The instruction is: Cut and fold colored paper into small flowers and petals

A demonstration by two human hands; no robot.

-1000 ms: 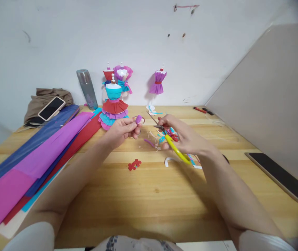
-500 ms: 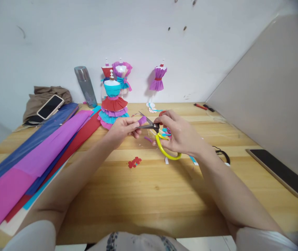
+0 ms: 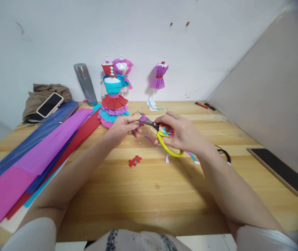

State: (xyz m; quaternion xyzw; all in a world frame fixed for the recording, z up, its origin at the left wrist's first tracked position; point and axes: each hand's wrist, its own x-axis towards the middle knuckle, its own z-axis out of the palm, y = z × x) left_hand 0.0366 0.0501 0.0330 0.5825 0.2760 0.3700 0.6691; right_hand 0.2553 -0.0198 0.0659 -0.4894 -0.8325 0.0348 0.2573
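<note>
Between the fingertips of my left hand [image 3: 128, 126] is a small piece of purple paper [image 3: 143, 118]. My right hand [image 3: 179, 130] is closed around yellow-handled scissors [image 3: 168, 148], whose dark blades point left and lie at the purple piece. The blades are slightly apart, one crossing in front of the paper. Below my hands, several small red paper flowers [image 3: 134, 161] lie on the wooden table [image 3: 149, 195]. Coloured paper scraps [image 3: 167, 129] are partly hidden behind my right hand.
Long folded coloured papers [image 3: 47, 146] cover the left side. A dressed mini mannequin [image 3: 112, 101] stands ahead with two more behind it, and another purple-dressed mannequin [image 3: 159, 76] is further right. A bottle [image 3: 85, 83], phone [image 3: 50, 104] and dark tablet-like device [image 3: 282, 170] are also here.
The scissor blades have closed somewhat and tilted across the purple paper. My right hand has shifted slightly right, while my left hand keeps its pinch. The camera view has moved a little.
</note>
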